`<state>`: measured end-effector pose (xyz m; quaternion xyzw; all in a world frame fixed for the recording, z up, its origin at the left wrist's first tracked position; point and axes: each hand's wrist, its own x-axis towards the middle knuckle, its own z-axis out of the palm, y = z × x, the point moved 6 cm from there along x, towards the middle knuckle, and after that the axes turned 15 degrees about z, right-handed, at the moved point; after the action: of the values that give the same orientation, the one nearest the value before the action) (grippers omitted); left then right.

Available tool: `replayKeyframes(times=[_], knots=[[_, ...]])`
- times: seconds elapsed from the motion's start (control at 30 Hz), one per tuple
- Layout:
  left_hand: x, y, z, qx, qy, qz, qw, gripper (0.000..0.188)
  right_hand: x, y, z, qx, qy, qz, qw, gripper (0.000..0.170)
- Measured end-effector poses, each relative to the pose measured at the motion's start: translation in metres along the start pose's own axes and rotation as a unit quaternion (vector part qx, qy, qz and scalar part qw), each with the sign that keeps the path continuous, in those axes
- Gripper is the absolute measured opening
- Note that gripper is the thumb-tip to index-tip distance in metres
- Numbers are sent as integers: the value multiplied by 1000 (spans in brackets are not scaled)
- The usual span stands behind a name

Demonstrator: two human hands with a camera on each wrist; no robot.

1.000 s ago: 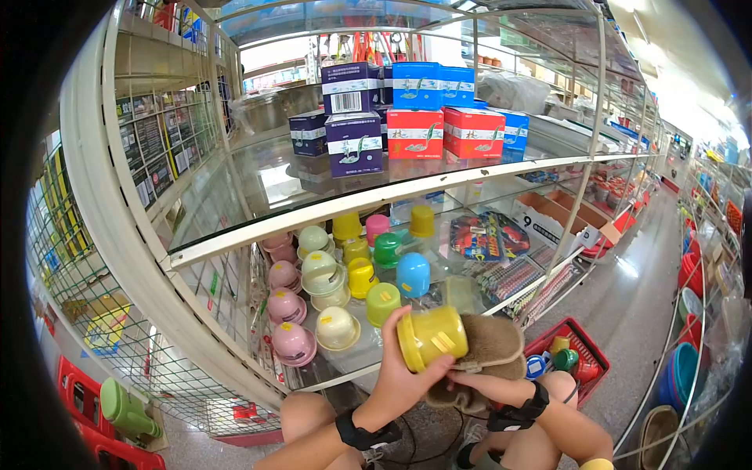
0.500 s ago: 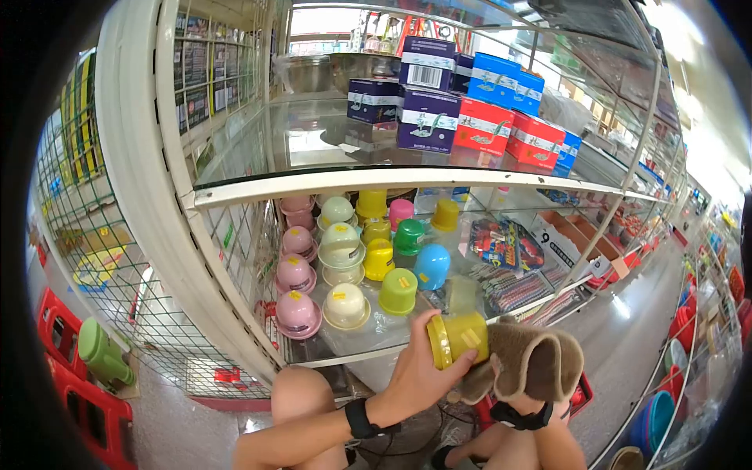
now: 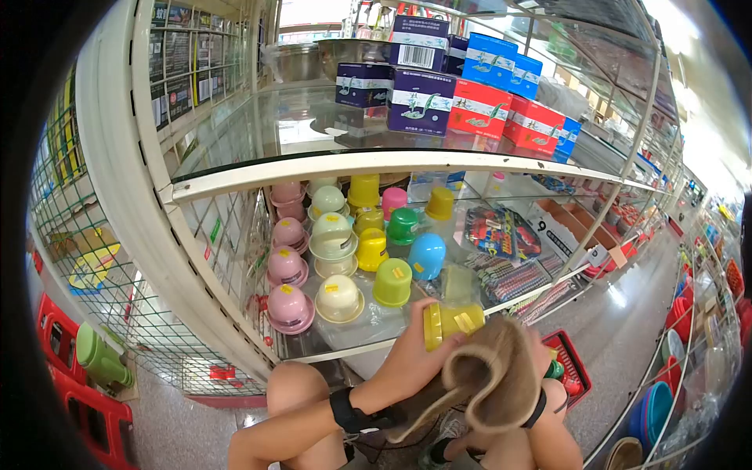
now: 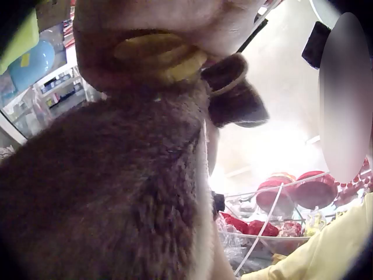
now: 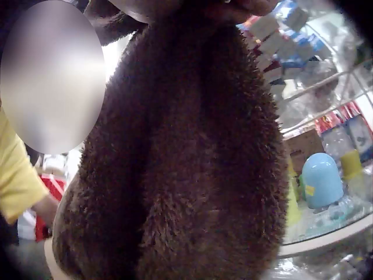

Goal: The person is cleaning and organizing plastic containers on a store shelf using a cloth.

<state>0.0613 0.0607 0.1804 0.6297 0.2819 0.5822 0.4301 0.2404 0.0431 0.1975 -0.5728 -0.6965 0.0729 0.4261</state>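
In the head view my left hand [image 3: 413, 354] grips a yellow plastic cup [image 3: 453, 323] that lies on its side, its wide rim toward the palm and a sticker on its wall. My right hand [image 3: 537, 354], blurred and partly hidden, holds a brown plush cloth [image 3: 495, 372] that hangs in loose folds beside the cup. The cloth [image 5: 186, 151] fills most of the right wrist view, with fingers at its top edge. In the left wrist view the cloth [image 4: 116, 192] hangs just under the cup [image 4: 160, 55].
A glass shelf before me bears upturned cups and bowls: pink bowls [image 3: 290, 307], a cream bowl [image 3: 338, 298], a lime cup [image 3: 392, 282], a blue cup [image 3: 427, 256]. Boxes [image 3: 421, 102] stand on the shelf above. A red basket [image 3: 578, 368] with several cups sits on the floor at right.
The brown cloth has swung left and down and now hangs in front of the right forearm. The yellow cup stays in my left hand, a little further left and higher than half a second ago.
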Motion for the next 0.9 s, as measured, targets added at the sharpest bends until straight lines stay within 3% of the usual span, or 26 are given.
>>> replayKeyframes(times=[0.03,0.1,0.13,0.17,0.23,0.3,0.33,0.4,0.43,0.5,0.57,0.63,0.7,0.77,0.83,0.87,0.9], knots=[[-1,3,1,2,-17,0,1000,63,8,20,3,114,-8,141,983,34],[-6,14,6,-49,-43,-14,998,61,19,10,-18,243,134,62,959,33],[-9,19,11,-114,-70,2,991,60,25,3,-25,286,71,207,933,34],[-11,25,16,-177,-97,18,979,60,31,22,-9,493,-33,269,827,37],[-14,29,22,-218,-120,-5,969,57,24,21,5,590,-116,264,754,40],[-17,22,24,-238,-67,-61,967,60,1,15,25,594,-136,331,721,40],[-16,21,26,-237,-65,-61,967,60,-2,4,28,636,-160,322,682,37],[-11,27,20,-48,-54,75,995,67,6,-8,20,626,-177,333,682,36],[-10,22,21,-45,-56,74,995,67,9,-11,18,616,-192,341,684,34],[-4,25,14,56,-20,150,987,76,8,6,18,629,-147,311,697,31],[-6,34,18,81,-27,178,980,77,12,7,-1,544,-43,216,810,30],[-8,44,23,105,-33,205,973,79,15,14,-12,513,-21,191,837,33],[-12,47,24,96,-9,204,974,84,21,31,-36,458,95,173,867,32],[-9,50,17,153,11,225,962,83,30,51,-67,507,127,183,833,31],[-5,41,10,76,19,134,988,83,36,72,-96,543,132,187,808,31],[-4,40,7,73,30,140,987,83,36,78,-103,555,160,205,790,29],[-3,35,8,56,24,137,989,82,35,112,-110,513,198,225,804,29]])
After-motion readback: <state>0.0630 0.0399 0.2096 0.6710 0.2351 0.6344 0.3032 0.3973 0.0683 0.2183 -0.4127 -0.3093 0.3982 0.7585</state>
